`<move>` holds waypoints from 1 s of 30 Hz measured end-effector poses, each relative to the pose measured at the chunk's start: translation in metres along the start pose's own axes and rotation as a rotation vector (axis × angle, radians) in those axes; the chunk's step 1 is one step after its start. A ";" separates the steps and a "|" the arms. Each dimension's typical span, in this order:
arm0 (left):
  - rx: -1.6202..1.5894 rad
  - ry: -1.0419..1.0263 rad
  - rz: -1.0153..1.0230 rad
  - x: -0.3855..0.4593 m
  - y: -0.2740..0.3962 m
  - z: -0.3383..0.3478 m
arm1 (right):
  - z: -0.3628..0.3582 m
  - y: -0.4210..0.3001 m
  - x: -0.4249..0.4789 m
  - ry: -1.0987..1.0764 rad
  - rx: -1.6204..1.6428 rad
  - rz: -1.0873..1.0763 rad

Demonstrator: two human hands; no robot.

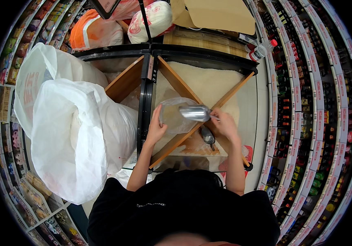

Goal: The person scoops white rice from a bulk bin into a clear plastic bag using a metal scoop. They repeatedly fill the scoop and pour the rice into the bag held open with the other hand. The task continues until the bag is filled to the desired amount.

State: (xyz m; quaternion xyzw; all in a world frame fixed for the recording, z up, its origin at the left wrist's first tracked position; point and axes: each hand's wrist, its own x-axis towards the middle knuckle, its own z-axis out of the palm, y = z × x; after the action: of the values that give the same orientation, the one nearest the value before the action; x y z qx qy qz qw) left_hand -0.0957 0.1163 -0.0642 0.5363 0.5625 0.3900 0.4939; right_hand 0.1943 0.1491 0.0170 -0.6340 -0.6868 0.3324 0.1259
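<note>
My left hand (157,127) grips the left side of a clear plastic bag (176,118), which is spread wide over a bin. In my right hand (224,123) is the handle of a shiny metal scoop (195,113); its bowl lies over the bag, pointing left. Whether the scoop holds anything cannot be told. Beneath, crossed wooden boards (180,81) divide the bin, and pale grain or flour (209,80) fills the far and side parts. A second metal scoop (208,136) rests in the near part, where the wooden bottom shows through a thin pale layer.
Large open white sacks (68,138) stand at the left against the bin's black frame (144,117). Beyond the bin are flattened cardboard (219,15), filled bags (150,21) and a plastic bottle with a red cap (259,50). Shelves of bottled goods (305,117) line the right side.
</note>
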 end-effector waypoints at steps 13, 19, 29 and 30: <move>-0.051 0.018 -0.080 0.000 -0.001 0.000 | 0.020 0.137 0.145 0.348 -0.074 0.190; -0.053 0.044 -0.069 -0.004 -0.012 0.001 | 0.082 0.145 0.174 0.002 0.044 0.196; -0.066 0.044 -0.085 -0.005 -0.017 0.004 | 0.112 0.120 0.206 -0.202 -0.080 0.472; -0.061 0.043 -0.080 -0.004 -0.016 0.004 | 0.115 0.120 0.206 -0.121 -0.086 0.495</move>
State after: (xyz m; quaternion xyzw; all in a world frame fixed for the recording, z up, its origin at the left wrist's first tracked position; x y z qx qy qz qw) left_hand -0.0957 0.1096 -0.0803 0.4894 0.5820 0.3983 0.5129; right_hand 0.1864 0.3080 -0.1943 -0.7665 -0.5304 0.3610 -0.0276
